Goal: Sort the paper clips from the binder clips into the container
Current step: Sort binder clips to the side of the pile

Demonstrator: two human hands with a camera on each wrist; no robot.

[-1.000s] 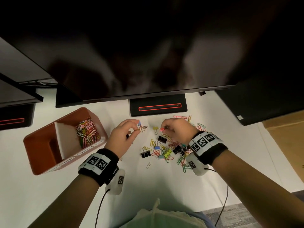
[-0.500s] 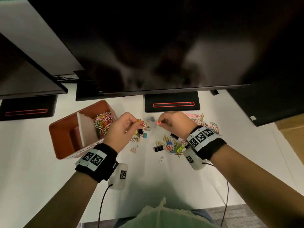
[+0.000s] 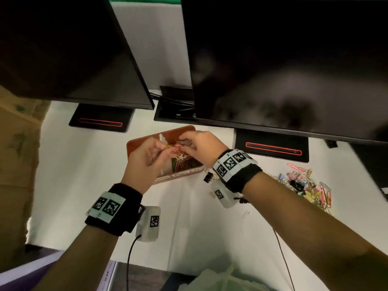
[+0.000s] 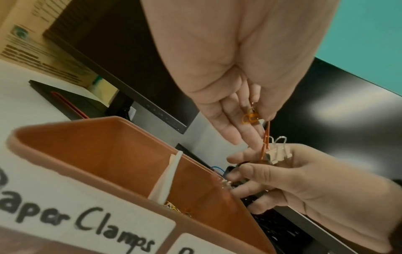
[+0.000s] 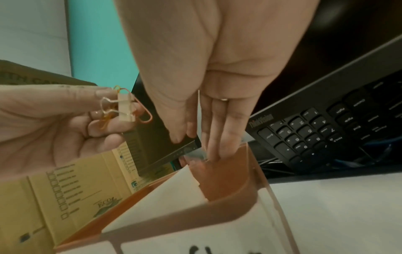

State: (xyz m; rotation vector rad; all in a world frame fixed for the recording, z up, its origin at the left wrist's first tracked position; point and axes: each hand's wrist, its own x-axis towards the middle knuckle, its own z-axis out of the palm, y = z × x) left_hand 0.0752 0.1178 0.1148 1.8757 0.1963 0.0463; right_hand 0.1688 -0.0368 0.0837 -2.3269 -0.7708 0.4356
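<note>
Reaching forward over the white table, both forearms meet above the terracotta-brown rectangular plastic container, which stands at the far middle of the table, below the monitors. At far left a tan cardboard box carries a printed checklist and the word "ECO". On the container's near wall a white label reads "aper Clamps" in black handwriting, its first letter cut off. A thin white card divider splits the smooth, round-cornered container, and a tangle of coloured wire paper clips lies in the right compartment. The left hand hovers palm-down over the divider, fingertips drawn together and pinching an orange wire paper clip. More orange clips hang from it, hooked into a small white binder clip with silver wire handles. This bundle hangs between the two hands, above the container. The right hand comes in from the right, its fingers close to the binder clip; whether it grips it cannot be told. A small black binder clip lies just right of the container. Farther right a mixed pile of pastel paper clips and dark binder clips is spread on the table. A black keyboard leans behind, beside a monitor edge marked "ThinkVision".
</note>
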